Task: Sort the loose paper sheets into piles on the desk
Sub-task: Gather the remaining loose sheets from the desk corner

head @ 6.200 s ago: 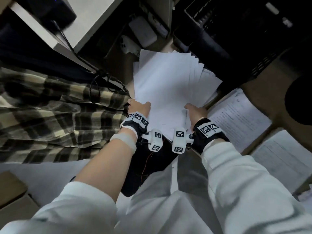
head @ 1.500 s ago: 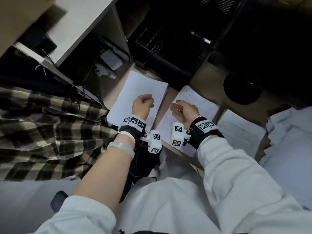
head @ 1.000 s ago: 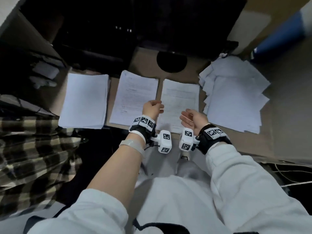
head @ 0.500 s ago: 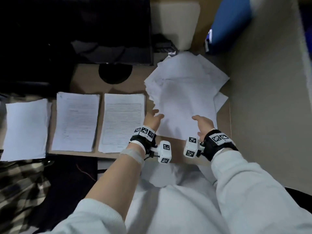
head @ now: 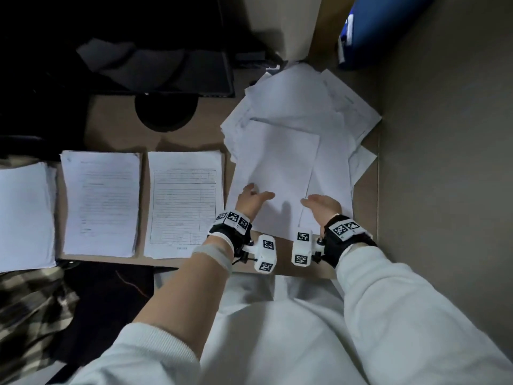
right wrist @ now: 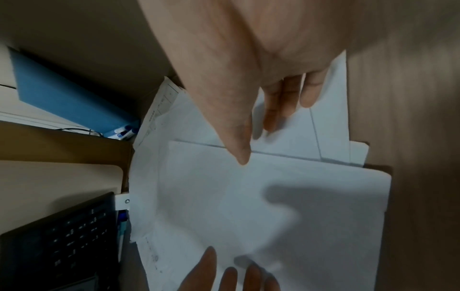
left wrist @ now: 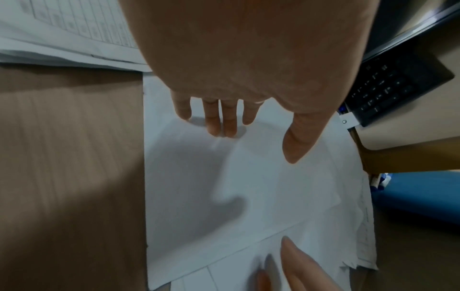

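We now reach both hands, left hand (head: pixel 251 200) and right hand (head: pixel 323 204), onto the loose sheets (head: pixel 288 151), away from the sorted piles (head: pixel 183 204).

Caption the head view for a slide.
Both open hands, left hand and right hand, reach onto the unsorted paper heap.

the leftmost pile (head: pixel 23 215) is cut off by the frame edge; print on the sheets is too blurred to read.

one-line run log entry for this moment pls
stage: reaching into unsorted heap | left hand: open, fingertips on top sheet | right hand: open, over heap | sorted piles: three, left along desk
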Demonstrator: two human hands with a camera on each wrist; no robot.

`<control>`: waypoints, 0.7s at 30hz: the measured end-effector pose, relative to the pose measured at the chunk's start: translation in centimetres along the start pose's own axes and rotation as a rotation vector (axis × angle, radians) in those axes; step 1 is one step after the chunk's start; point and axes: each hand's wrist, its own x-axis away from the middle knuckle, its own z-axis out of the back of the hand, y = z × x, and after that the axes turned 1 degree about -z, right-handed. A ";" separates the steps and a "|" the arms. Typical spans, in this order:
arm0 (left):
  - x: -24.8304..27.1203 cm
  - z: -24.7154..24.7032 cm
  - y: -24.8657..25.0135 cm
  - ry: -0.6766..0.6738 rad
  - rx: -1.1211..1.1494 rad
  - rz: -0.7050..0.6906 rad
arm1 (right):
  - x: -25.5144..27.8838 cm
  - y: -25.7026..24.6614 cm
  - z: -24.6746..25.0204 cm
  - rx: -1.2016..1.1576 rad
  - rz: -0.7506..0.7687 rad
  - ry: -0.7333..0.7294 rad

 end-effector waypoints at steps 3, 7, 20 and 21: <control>-0.3 0.0 0.5 -0.055 -0.052 -0.014 | 0.3 -0.9 -0.4 -0.082 -0.040 -0.006; -0.8 1.3 1.1 0.205 -0.466 -0.072 | 1.2 -2.6 -1.1 0.021 -0.004 -0.067; 1.4 3.2 8.1 -0.047 0.356 -0.139 | 5.9 -8.8 -2.4 -0.164 0.170 -0.524; 0.9 3.4 8.1 0.005 0.364 -0.117 | 5.4 -8.9 -1.5 -0.151 0.194 -0.461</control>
